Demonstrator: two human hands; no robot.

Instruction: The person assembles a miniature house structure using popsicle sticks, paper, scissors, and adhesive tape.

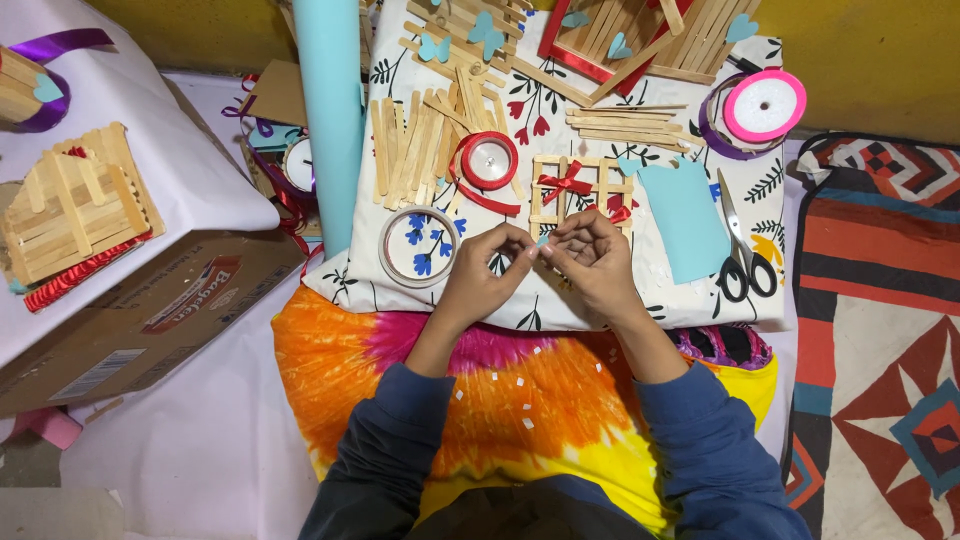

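Your left hand and right hand meet fingertip to fingertip over the flowered cloth, both pinched shut on a tiny pale blue scrap between them. Your forearms angle inward from your lap. Just beyond your fingers lies a stick frame with red bows; scissors lie to the right.

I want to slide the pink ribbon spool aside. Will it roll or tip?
The pink ribbon spool lies flat on its face, so it probably slides rather than rolls. It looks light, and a loose ribbon end might trail. Set on edge, it would likely roll.
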